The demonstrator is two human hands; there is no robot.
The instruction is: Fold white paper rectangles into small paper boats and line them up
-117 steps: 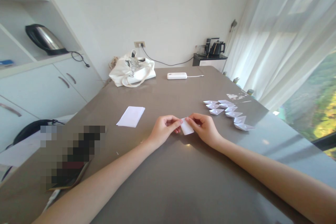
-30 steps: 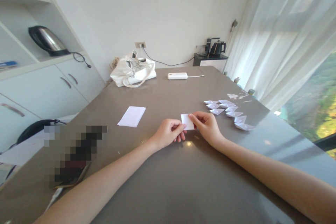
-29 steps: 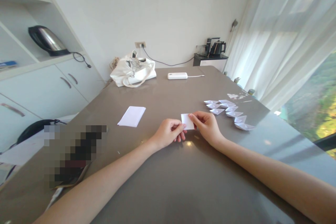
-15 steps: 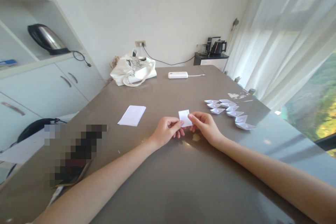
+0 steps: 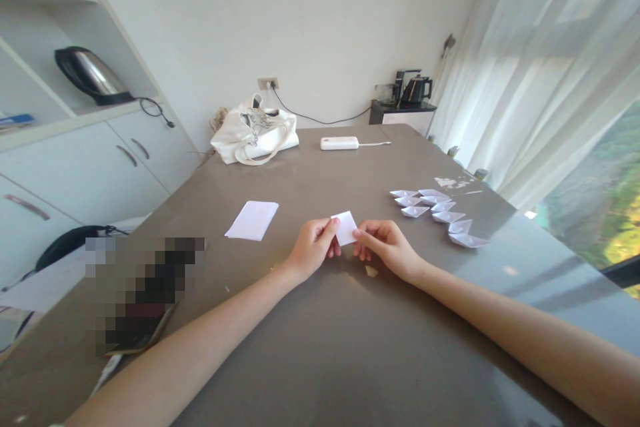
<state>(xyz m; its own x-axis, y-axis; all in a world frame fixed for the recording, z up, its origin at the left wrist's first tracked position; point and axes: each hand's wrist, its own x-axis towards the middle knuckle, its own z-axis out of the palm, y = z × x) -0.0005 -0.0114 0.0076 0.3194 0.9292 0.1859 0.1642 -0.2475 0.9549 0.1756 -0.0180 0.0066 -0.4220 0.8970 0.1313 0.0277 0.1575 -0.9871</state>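
Between my two hands, just above the table, is a small folded square of white paper (image 5: 345, 228). My left hand (image 5: 316, 245) pinches its left edge, thumb on top and fingers beneath. My right hand (image 5: 386, 244) grips its lower right edge, also with the thumb on top. To the left of my hands a stack of white paper sheets (image 5: 252, 220) lies flat. On the right stand several folded paper boats (image 5: 447, 217), grouped in rows.
A white bag (image 5: 255, 133) and a white power bank (image 5: 339, 143) with a short cable lie toward the table's far edge (image 5: 320, 177). Paper scraps (image 5: 453, 182) are scattered behind the boats. A pixelated dark object (image 5: 150, 300) rests beside my left forearm.
The paper square has turned between my fingers and shifted slightly left. My left thumb has moved to its upper left, my right thumb down to its lower right.
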